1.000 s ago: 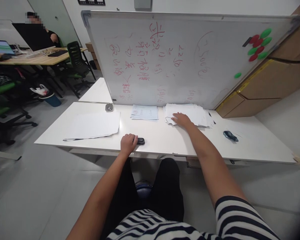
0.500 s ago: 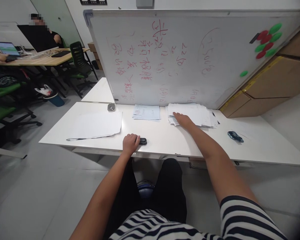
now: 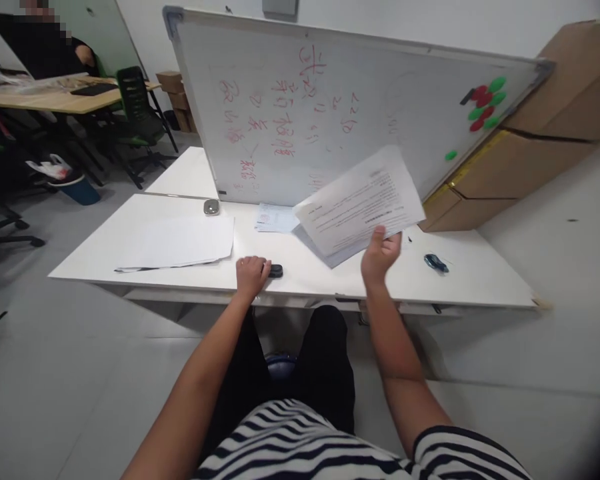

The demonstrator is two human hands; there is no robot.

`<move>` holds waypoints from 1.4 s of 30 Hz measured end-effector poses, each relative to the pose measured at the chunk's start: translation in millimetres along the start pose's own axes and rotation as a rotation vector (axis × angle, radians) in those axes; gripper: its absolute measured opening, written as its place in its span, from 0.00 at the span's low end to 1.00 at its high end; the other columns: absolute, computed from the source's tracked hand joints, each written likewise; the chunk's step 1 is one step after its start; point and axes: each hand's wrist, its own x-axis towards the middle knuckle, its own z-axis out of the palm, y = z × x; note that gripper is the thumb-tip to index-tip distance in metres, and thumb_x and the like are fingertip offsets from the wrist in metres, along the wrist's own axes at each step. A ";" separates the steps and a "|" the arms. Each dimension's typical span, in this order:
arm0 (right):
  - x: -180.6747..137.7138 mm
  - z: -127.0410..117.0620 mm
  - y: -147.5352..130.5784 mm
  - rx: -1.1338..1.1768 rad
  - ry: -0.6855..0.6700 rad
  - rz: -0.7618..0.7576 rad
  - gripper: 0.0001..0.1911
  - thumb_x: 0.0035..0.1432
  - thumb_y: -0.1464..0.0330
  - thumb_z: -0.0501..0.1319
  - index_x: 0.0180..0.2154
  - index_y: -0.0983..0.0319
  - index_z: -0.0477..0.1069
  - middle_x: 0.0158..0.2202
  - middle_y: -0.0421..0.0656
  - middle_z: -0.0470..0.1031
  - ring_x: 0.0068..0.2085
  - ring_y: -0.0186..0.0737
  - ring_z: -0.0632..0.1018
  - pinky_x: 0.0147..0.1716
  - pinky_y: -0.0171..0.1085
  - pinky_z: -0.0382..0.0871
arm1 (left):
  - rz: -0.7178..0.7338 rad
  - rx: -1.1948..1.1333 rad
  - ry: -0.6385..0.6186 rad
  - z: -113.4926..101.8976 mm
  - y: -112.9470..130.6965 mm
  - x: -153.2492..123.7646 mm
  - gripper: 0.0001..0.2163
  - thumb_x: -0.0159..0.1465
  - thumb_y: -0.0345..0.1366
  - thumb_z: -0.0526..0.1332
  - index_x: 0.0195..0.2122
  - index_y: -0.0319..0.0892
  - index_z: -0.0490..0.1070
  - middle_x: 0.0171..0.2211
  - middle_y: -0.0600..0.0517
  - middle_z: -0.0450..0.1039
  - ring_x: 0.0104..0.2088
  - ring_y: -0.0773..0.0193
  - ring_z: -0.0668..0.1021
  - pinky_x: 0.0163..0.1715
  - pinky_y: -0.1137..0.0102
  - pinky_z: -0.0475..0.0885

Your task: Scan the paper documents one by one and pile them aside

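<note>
Near the desk's front edge, my left hand (image 3: 253,275) is closed around a black stapler (image 3: 277,271), whose end sticks out to the right. My right hand (image 3: 380,257) pinches printed paper (image 3: 363,207) by its lower right edge. The paper is raised and tilted above the desk, text side towards me; I cannot tell how many sheets it is. Light-blue printed slips (image 3: 274,219) lie behind, partly covered by it. To the left rests a pile of white sheets (image 3: 180,240).
A whiteboard (image 3: 260,73) with red writing leans at the back of the white desk (image 3: 95,260). A small silver case (image 3: 211,207) sits at the back left, a dark teal object (image 3: 436,263) at the right. Cardboard boxes (image 3: 535,160) stand behind. A person (image 3: 83,53) sits beyond.
My right hand has lifted paper from the stack at the back right and turned it to show print. My left hand stays on the stapler. The whole view has shifted slightly.
</note>
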 end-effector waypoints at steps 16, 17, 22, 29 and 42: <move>-162.1 13.0 -49.3 0.675 -0.046 0.367 0.29 0.60 0.58 0.53 0.61 0.57 0.54 0.56 0.48 0.69 0.57 0.41 0.70 0.58 0.47 0.62 | -0.609 -1.373 -0.204 -46.5 93.4 -59.8 0.27 0.59 0.56 0.58 0.52 0.43 0.70 0.53 0.46 0.72 0.54 0.53 0.72 0.55 0.59 0.66; -161.0 8.2 -46.0 0.722 -0.027 0.401 0.28 0.59 0.58 0.56 0.59 0.58 0.58 0.54 0.47 0.71 0.55 0.42 0.72 0.57 0.47 0.64 | -0.614 -1.365 -0.206 -50.7 87.4 -56.8 0.26 0.58 0.55 0.60 0.51 0.42 0.71 0.51 0.45 0.74 0.52 0.53 0.74 0.54 0.58 0.67; -119.2 -34.3 -20.0 0.838 -0.112 0.538 0.20 0.47 0.58 0.68 0.41 0.59 0.72 0.38 0.42 0.79 0.39 0.42 0.79 0.45 0.45 0.72 | -0.595 -1.282 -0.299 -72.7 60.2 -38.8 0.21 0.55 0.52 0.64 0.39 0.39 0.77 0.37 0.48 0.79 0.38 0.57 0.79 0.42 0.62 0.72; -60.1 -58.2 -24.9 0.714 -0.356 0.259 0.20 0.44 0.61 0.71 0.39 0.59 0.71 0.37 0.42 0.78 0.40 0.41 0.77 0.42 0.40 0.70 | -0.430 -1.166 -0.169 -61.3 74.1 -7.3 0.18 0.53 0.47 0.66 0.41 0.41 0.75 0.39 0.49 0.78 0.42 0.58 0.78 0.45 0.64 0.71; -131.1 -10.6 9.1 0.524 -0.149 0.353 0.21 0.49 0.58 0.64 0.42 0.61 0.66 0.39 0.45 0.75 0.40 0.41 0.75 0.43 0.41 0.69 | -0.292 -0.945 -0.111 -20.3 81.5 -23.3 0.14 0.63 0.43 0.57 0.47 0.43 0.66 0.45 0.47 0.73 0.47 0.59 0.74 0.49 0.63 0.68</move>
